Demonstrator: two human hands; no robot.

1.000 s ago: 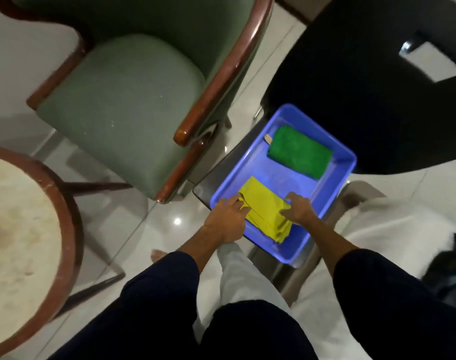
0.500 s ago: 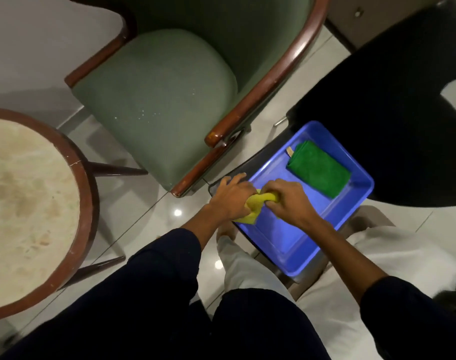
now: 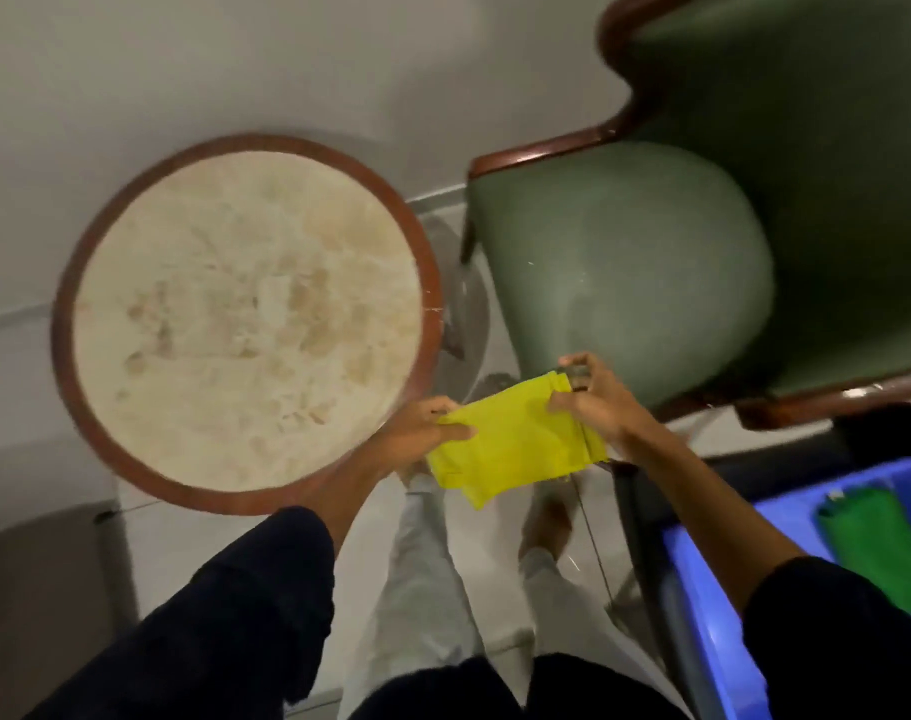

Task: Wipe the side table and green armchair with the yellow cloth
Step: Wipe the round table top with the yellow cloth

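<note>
A folded yellow cloth hangs in the air between both hands, above the floor and my legs. My left hand pinches its left edge, and my right hand grips its right edge. The round side table, pale stone top in a reddish wooden rim, stands to the left with my left hand at its near right edge. The green armchair with a wooden frame fills the upper right, its seat front just beyond my right hand.
A blue tray holding a green cloth sits at the lower right on a dark stand. Pale tiled floor and a light wall surround the table. My legs and feet are below the cloth.
The yellow cloth has been lifted out of the blue tray and carried left, held by both hands. The view has swung left, so the table is now central.
</note>
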